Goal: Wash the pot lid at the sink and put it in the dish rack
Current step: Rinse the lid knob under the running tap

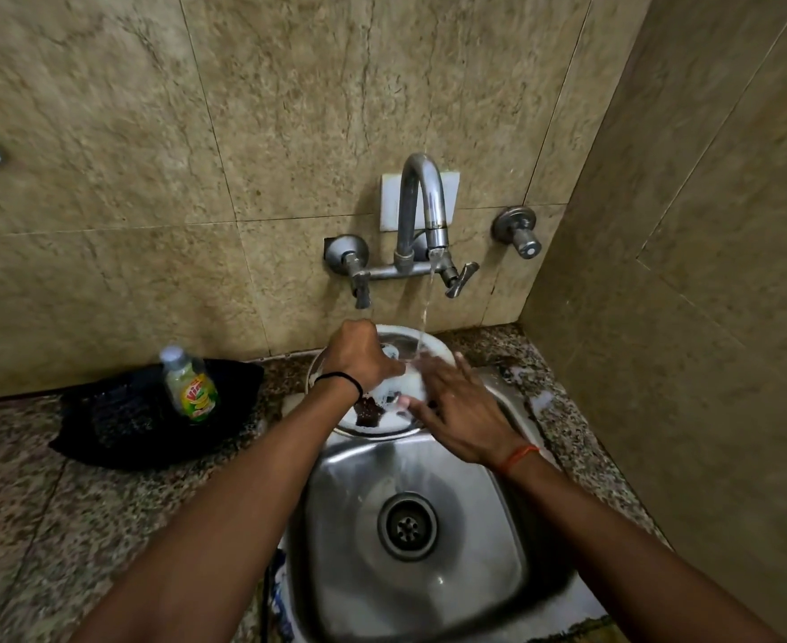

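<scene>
A round steel pot lid point(384, 422), soapy and wet, is held tilted over the far end of the steel sink point(498, 568). Water runs from the tap point(422, 211) onto its upper part. My left hand point(364, 357) grips the lid at its middle, fingers curled around what looks like the knob. My right hand point(459, 406) lies flat on the lid's right side, fingers straight and spread, thumb at the lower rim. Foam covers the lid near my right fingers.
A dish soap bottle point(192, 387) stands on a black cloth point(118, 424) on the granite counter point(57, 526) left of the sink. A second valve point(519, 232) sticks out of the tiled wall. A side wall closes the right. Foam patches point(540, 401) lie beside the sink.
</scene>
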